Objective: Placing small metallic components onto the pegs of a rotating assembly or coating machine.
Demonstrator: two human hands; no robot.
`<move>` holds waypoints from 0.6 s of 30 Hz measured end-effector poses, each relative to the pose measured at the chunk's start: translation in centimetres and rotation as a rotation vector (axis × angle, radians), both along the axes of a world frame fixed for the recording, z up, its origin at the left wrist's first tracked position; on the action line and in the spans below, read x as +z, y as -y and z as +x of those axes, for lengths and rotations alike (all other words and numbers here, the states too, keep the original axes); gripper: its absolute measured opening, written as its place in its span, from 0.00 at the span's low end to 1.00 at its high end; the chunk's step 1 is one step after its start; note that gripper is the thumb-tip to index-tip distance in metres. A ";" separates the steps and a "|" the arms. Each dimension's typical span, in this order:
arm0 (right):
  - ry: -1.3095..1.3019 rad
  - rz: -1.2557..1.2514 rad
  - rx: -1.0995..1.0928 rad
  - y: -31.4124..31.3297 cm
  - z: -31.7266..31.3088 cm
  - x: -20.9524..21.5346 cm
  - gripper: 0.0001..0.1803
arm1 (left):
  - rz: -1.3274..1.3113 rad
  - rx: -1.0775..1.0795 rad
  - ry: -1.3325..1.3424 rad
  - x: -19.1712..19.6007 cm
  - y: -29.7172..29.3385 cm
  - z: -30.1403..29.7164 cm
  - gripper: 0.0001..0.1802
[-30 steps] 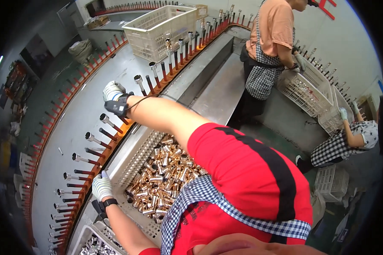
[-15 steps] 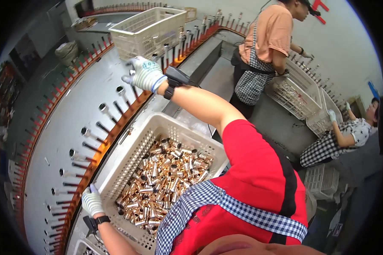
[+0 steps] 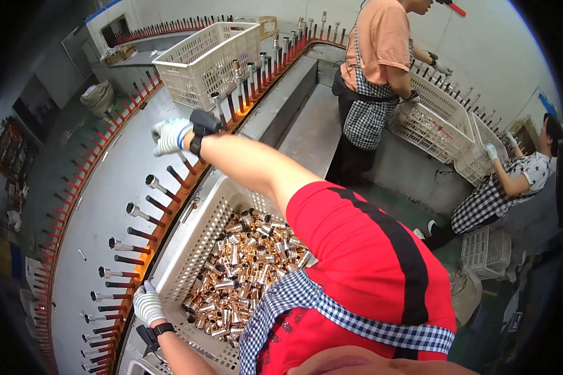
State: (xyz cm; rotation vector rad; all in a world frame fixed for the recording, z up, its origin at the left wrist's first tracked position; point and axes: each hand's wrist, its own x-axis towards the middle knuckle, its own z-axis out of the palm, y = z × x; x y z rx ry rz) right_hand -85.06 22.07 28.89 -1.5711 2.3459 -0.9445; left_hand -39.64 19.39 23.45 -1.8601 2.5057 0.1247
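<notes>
- Beside the tips of the pegs [image 3: 177, 176], right hand [image 3: 171, 136] with fingers curled downward; inner side hidden, so cannot tell whether empty or closed on a part.
- Left hand [image 3: 147, 305] between crate [image 3: 196, 251] and orange track [image 3: 145, 259], fingers bent; cannot tell if gripping the edge or just resting.
- Step, best guess: handling a single part at a peg near right hand. Putting on vs. taking off: can't tell.
- Next move probably calls for fingers lined up with one peg, then straight travel along it, clear of neighbours.
- Metal cups [image 3: 151, 181] on alternate pegs from right hand down toward left hand, bare pegs between; another cup just beyond right wrist.
- Metal fittings [image 3: 250, 269] heaped loose in crate, below right forearm, right of left hand.
- Pose: right arm stretched forward-left over crate corner, elbow slightly bent, wrist nearly in line. Left forearm low, angled up from lower edge.
</notes>
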 end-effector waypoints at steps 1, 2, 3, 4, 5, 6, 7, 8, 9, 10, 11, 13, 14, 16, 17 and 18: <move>0.044 -0.061 -0.026 -0.6 1.9 0.2 0.20 | -0.035 0.009 -0.002 0.1 -0.2 0.5 0.28; 0.085 -0.122 -0.067 -1.6 3.1 0.2 0.18 | -0.071 0.004 -0.007 0.4 -0.4 0.1 0.28; 0.104 -0.157 -0.077 -2.6 4.0 0.2 0.14 | -0.112 -0.009 0.014 0.7 -0.9 -0.2 0.28; 0.111 -0.133 -0.004 -5.3 5.0 1.6 0.15 | -0.119 -0.012 0.018 0.8 -1.0 -0.3 0.28; -0.092 -0.177 0.070 -6.5 5.2 0.6 0.14 | -0.116 -0.020 0.026 1.1 -1.2 -1.1 0.28; -0.068 -0.060 0.213 -8.5 6.3 1.1 0.15 | -0.107 -0.013 0.039 1.2 -1.3 -1.1 0.28; 0.031 -0.063 0.299 -11.1 8.3 0.7 0.15 | -0.108 -0.013 0.084 1.5 -1.3 -1.3 0.28; 0.044 -0.077 0.430 -13.9 10.0 0.5 0.13 | -0.110 -0.017 0.085 1.8 -1.5 -1.2 0.28; -0.029 -0.180 0.597 -15.7 10.5 -1.5 0.12 | -0.103 -0.028 0.067 2.3 -1.7 -1.7 0.29; 0.098 -0.084 0.629 -18.5 12.0 -0.2 0.12 | -0.092 -0.018 0.051 2.5 -2.0 -1.5 0.29; 0.123 0.006 0.697 -20.1 12.5 -0.2 0.14 | -0.091 -0.026 0.056 2.3 -1.7 -1.5 0.29; 0.037 0.041 0.739 -20.9 12.5 -3.4 0.21 | -0.079 -0.028 0.045 2.2 -1.6 -1.8 0.29; 0.015 0.058 0.766 -21.2 12.5 -4.2 0.23 | -0.070 -0.020 0.032 2.1 -1.6 -1.7 0.29; 0.025 0.126 0.798 -21.5 11.8 -4.9 0.26 | -0.078 -0.029 0.049 2.0 -1.7 -1.9 0.29; 0.038 0.153 0.809 -21.5 11.6 -5.1 0.26 | -0.073 -0.017 0.062 2.0 -1.7 -2.2 0.29; 0.049 0.179 0.821 -21.4 11.5 -5.3 0.26 | -0.068 -0.004 0.075 1.9 -1.7 -2.2 0.29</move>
